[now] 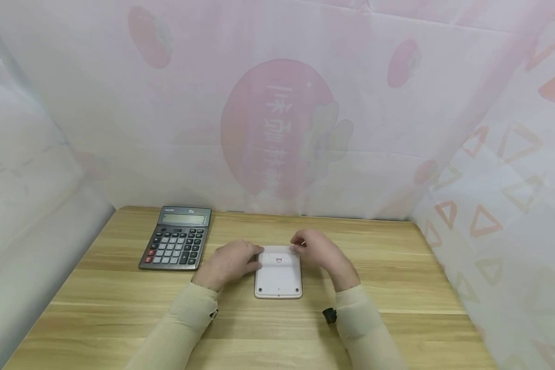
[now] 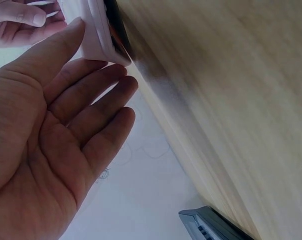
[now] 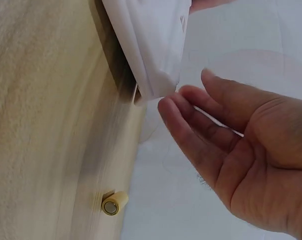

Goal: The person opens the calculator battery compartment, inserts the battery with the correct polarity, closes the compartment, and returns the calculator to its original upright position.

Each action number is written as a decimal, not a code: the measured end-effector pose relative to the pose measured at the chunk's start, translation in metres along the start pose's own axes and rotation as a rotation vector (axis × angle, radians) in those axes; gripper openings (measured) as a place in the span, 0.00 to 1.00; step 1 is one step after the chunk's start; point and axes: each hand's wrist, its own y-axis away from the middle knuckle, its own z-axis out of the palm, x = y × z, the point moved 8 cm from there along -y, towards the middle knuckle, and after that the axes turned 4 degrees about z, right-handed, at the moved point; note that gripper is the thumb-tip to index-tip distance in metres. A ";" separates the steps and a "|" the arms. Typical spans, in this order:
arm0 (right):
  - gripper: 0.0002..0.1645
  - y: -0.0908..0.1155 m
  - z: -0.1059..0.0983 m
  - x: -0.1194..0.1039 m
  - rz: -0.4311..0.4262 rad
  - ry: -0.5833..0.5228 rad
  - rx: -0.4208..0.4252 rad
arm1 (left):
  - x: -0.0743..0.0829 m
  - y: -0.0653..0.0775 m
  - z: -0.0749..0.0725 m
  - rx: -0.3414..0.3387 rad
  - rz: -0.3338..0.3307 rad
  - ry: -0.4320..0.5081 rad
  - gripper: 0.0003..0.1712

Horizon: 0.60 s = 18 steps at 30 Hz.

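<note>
A white calculator (image 1: 278,280) lies on the table, its plain back up, with small dark round feet at the near corners and a small marking near the far end. My left hand (image 1: 233,262) is at its far left side. In the left wrist view the left thumb rests on the white casing and the index fingertip is at its edge, the other fingers stretched loosely. The right hand (image 1: 321,252) is by the far right corner. Seen from the right wrist, its loosely bent fingertips (image 3: 167,106) are right at that corner, thumb apart. The keys are mostly hidden underneath.
A grey desk calculator (image 1: 178,239) lies face up at the far left of the wooden table (image 1: 398,308). A small yellow cylinder (image 3: 113,202) with a round metallic end stands out in the right wrist view. Printed cloth walls (image 1: 189,128) enclose the table's back and sides.
</note>
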 end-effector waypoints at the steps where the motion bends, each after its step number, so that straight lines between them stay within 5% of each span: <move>1: 0.14 0.000 -0.001 0.003 0.016 -0.007 0.002 | 0.000 0.000 0.000 -0.001 -0.005 0.002 0.17; 9: 0.17 0.004 -0.002 0.012 0.100 -0.033 -0.055 | 0.000 0.002 -0.003 0.025 -0.056 0.056 0.08; 18: 0.16 0.004 0.001 0.009 0.093 0.007 -0.058 | -0.001 0.002 -0.002 0.025 -0.133 0.105 0.12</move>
